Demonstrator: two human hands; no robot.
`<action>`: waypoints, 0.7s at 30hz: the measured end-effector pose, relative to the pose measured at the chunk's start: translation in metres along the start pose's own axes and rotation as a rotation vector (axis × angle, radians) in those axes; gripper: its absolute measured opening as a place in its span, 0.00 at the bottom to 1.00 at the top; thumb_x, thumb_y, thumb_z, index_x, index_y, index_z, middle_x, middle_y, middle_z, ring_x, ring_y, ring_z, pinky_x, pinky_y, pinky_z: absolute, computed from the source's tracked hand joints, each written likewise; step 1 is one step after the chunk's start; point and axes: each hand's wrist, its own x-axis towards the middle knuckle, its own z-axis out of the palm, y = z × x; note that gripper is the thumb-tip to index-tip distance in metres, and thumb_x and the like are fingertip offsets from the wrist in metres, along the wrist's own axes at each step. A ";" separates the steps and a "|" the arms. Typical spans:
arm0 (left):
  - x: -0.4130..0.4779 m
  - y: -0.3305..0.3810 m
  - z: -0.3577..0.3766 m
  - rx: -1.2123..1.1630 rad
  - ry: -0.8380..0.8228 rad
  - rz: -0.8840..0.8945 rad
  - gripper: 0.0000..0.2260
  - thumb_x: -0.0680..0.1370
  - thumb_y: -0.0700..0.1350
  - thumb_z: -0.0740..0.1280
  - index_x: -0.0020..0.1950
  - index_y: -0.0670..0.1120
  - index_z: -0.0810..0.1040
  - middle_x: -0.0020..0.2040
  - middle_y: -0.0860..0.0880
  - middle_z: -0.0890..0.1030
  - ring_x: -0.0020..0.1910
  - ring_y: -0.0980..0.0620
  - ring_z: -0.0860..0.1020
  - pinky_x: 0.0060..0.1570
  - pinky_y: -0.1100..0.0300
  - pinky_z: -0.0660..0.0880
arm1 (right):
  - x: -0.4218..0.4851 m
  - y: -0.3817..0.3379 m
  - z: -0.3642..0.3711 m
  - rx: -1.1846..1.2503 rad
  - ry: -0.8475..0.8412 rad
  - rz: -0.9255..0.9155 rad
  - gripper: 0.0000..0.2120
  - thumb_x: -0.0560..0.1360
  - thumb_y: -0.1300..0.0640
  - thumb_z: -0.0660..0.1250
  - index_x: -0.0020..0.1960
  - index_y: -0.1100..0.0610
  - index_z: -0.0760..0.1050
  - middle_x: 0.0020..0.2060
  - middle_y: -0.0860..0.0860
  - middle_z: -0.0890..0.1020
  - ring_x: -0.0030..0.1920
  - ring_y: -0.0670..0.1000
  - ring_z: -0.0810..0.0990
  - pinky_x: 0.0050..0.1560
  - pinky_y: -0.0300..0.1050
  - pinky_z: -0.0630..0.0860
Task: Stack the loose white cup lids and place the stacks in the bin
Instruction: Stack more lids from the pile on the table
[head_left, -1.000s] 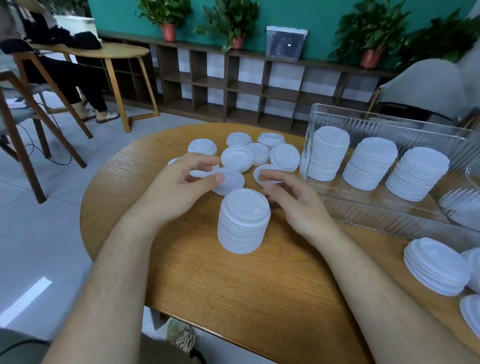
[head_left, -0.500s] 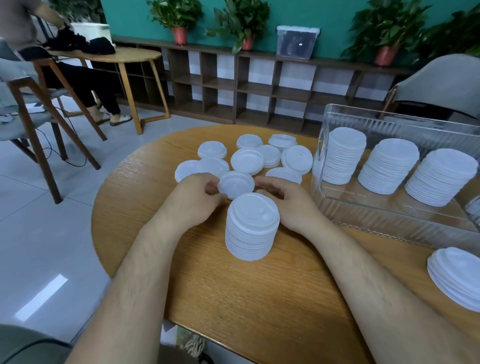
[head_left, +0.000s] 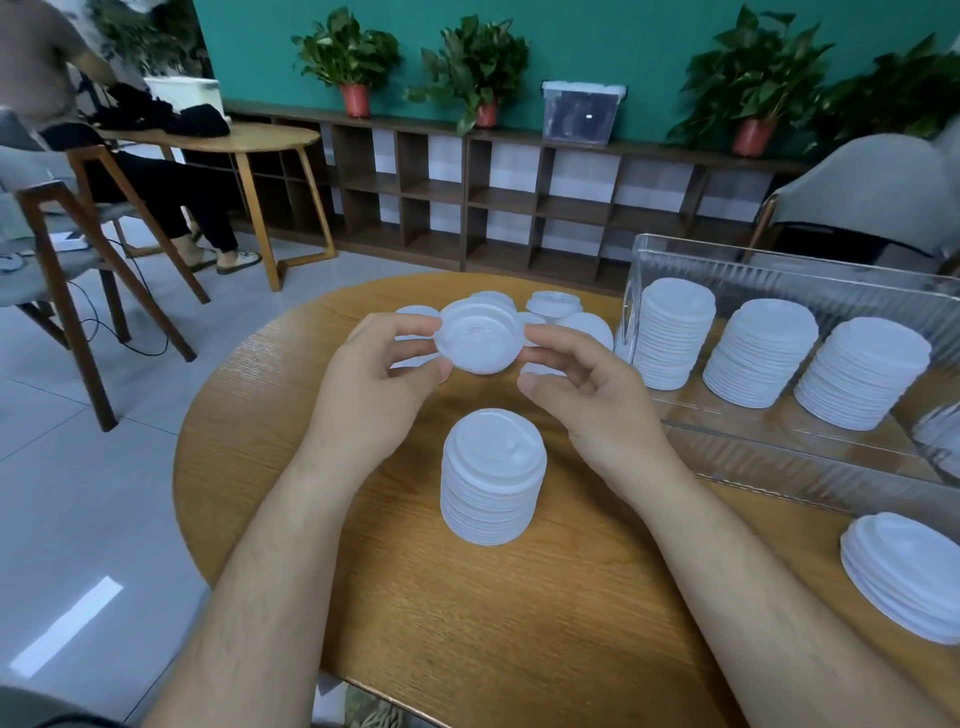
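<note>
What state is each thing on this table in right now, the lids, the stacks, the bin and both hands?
held lid: off the table, gripped by both hands.
left hand: pinches the lid's left edge.
right hand: fingertips hold its right edge.
front stack: upright on the table, untouched.
bin: open-topped, three stacks inside.
loose lids: scattered behind the hands, unstacked.
right-edge stack: on the table, outside the bin.

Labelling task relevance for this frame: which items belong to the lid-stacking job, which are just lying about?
Job: held lid, left hand, right hand, table stack, loose lids, clear bin, binned stacks, side pile.
Lying about: potted plants, storage box, wooden chair.
</note>
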 end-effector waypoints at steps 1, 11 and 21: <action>-0.001 0.001 -0.001 -0.020 -0.004 0.013 0.13 0.76 0.37 0.73 0.56 0.52 0.81 0.59 0.50 0.82 0.55 0.61 0.82 0.45 0.72 0.74 | 0.000 -0.003 0.000 0.007 0.008 -0.025 0.20 0.75 0.66 0.73 0.65 0.54 0.79 0.62 0.49 0.81 0.61 0.45 0.81 0.61 0.46 0.79; -0.008 0.013 -0.002 -0.218 -0.089 0.100 0.12 0.77 0.35 0.72 0.57 0.48 0.82 0.61 0.45 0.81 0.61 0.52 0.81 0.50 0.66 0.78 | -0.003 -0.016 0.005 -0.099 0.113 -0.162 0.10 0.75 0.59 0.75 0.56 0.52 0.83 0.55 0.47 0.81 0.57 0.44 0.81 0.53 0.37 0.78; -0.009 0.011 0.000 0.075 -0.118 0.234 0.29 0.73 0.40 0.77 0.72 0.55 0.74 0.61 0.56 0.73 0.61 0.57 0.76 0.54 0.63 0.78 | -0.005 -0.025 0.004 -0.059 0.161 -0.104 0.06 0.80 0.54 0.69 0.56 0.51 0.81 0.47 0.46 0.84 0.45 0.50 0.85 0.44 0.45 0.82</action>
